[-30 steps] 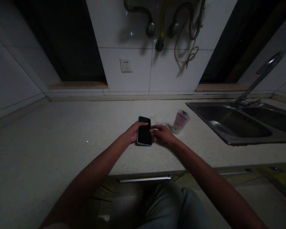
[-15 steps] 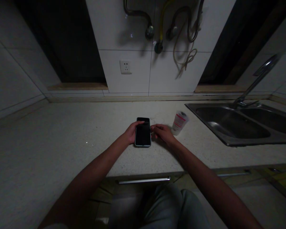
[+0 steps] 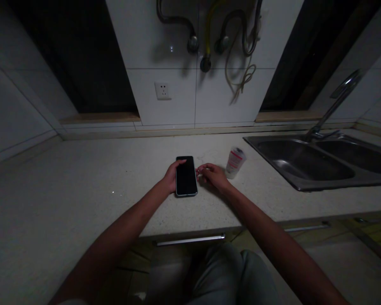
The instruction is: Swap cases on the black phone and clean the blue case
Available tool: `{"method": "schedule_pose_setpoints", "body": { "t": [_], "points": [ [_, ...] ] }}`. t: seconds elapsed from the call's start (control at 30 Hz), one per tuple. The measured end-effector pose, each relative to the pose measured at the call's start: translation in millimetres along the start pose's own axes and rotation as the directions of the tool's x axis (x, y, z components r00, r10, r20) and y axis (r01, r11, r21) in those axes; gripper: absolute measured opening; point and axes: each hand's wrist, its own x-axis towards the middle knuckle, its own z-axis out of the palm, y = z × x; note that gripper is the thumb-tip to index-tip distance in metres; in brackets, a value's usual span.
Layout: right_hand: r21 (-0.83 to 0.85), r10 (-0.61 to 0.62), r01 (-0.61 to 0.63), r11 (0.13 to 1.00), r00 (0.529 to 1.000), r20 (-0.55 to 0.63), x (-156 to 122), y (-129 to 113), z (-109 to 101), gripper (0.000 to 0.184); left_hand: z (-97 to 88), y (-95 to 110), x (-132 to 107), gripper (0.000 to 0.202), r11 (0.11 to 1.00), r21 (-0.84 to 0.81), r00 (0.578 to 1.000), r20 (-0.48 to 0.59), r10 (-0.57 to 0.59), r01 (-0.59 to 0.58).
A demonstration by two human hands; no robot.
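Note:
A smartphone (image 3: 186, 180) with a dark screen is held upright-facing above the counter by my left hand (image 3: 170, 176). My left thumb lies over the upper left of the screen, and the other fingers pass behind the phone. My right hand (image 3: 214, 176) is at the phone's right edge, thumb and forefinger pinched together. Whatever sits in that pinch, if anything, is too small and dark to make out. Just beyond my right wrist stands a clear plastic cup (image 3: 236, 162) with pink-red print.
The pale counter (image 3: 139, 165) runs up to a tiled wall with a socket (image 3: 163, 91), pipes and a looped cord (image 3: 248, 76). At right is a steel double sink (image 3: 300, 186) with a tap (image 3: 333, 106). A drawer handle (image 3: 190, 240) is below the counter's front edge.
The whole view has shifted slightly, so everything appears a little further left. Both hands keep nearly the same pose around the phone.

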Motion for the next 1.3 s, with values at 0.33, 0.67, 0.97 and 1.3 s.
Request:
{"method": "schedule_pose_setpoints", "body": {
  "t": [0.33, 0.67, 0.97, 1.3],
  "points": [
    [-0.029, 0.036, -0.038, 0.999, 0.997, -0.065, 2, -1, -4, 0.030, 7.6, 2, -6, 0.045, 0.999, 0.047, 0.999, -0.039, -0.009, 0.011],
    [-0.033, 0.030, -0.032, 0.999, 0.998, -0.047, 4, 6, -4, 0.032, 2.6, 0, -2, 0.058, 1.000, -0.019, 0.999, 0.046, -0.005, 0.006],
    [0.033, 0.017, -0.018, 0.999, 1.000, 0.021, 2, 4, 0, 0.031, 2.9, -2, 3, 0.070, 0.999, -0.025, 0.997, 0.070, 0.033, -0.031],
    [-0.017, 0.103, -0.102, 0.995, 0.994, 0.027, -2, -1, -3, 0.040, -5.8, -4, 11, 0.077, 0.986, -0.089, 0.988, 0.050, 0.145, -0.141]
  ]
}}
